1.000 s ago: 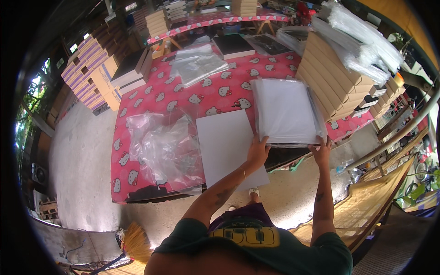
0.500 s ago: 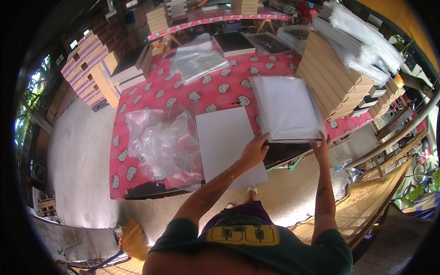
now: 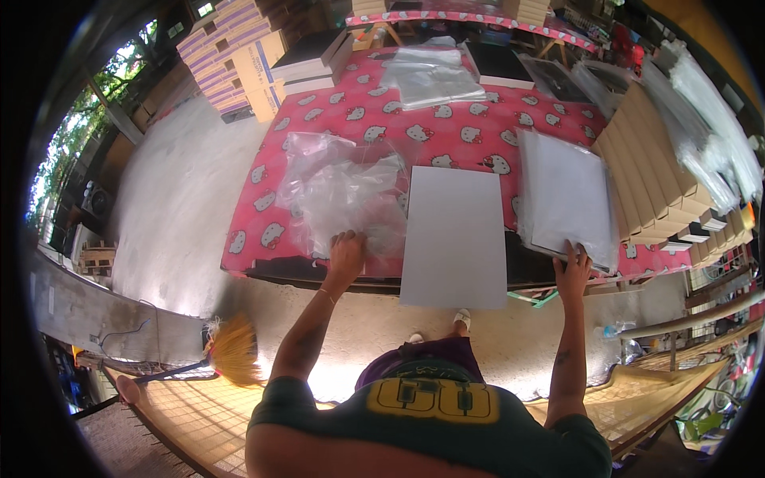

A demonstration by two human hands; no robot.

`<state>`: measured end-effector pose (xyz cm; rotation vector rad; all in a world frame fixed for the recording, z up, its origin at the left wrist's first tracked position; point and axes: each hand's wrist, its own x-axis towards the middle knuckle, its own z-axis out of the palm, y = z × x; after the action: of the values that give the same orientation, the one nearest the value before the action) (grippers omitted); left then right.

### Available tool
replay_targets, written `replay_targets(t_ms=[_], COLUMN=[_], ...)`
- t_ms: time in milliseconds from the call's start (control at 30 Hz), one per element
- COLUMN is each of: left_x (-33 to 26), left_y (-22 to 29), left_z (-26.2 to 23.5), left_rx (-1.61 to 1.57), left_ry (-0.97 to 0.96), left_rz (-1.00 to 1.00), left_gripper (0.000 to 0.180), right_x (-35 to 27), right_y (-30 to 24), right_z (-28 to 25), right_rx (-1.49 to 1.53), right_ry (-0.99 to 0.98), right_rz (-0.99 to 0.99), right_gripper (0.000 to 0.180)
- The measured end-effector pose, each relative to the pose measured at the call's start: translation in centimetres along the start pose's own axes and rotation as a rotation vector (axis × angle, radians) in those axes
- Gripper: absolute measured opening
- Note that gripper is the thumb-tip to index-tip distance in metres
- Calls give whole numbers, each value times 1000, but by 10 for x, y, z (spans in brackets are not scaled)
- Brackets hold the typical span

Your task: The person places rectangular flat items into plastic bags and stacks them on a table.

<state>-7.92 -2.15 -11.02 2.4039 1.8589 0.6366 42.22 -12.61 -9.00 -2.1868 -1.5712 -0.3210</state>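
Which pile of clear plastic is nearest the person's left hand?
The crumpled heap at the near left of the pink table, by the left hand. The flat pile lies farther back; the long bundles rest on boxes.

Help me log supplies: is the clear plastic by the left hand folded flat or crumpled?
Crumpled: the clear plastic lies in a loose, wrinkled heap, the left hand at its near edge.

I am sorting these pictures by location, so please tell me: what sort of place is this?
Probably a small, partly open-air packing workshop: loose clear plastic lies on a pink-covered table, cardboard boxes are stacked nearby, and greenery shows at left.
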Motion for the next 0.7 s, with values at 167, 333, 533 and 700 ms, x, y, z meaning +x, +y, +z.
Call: replay_targets(t_ms=[167, 333, 533, 700], left_x=[26, 21, -22, -39], left_y=[27, 135, 159, 162], left_z=[-29, -46, -41, -6], left_rx=[-308, -695, -533, -1063], left_ry=[366, 195, -26, -169], left_rz=[-21, 278, 273, -140], left_gripper=[10, 15, 40, 29], right_x=[-4, -52, -45, -58], right_y=[-47, -204, -192, -194], right_z=[21, -3, 22, 2], right_rx=[611, 1991, 1842, 1781], right_ry=[-19, -1175, -693, -872], right_rz=[77, 266, 535, 464], right_gripper=[47, 50, 16, 19])
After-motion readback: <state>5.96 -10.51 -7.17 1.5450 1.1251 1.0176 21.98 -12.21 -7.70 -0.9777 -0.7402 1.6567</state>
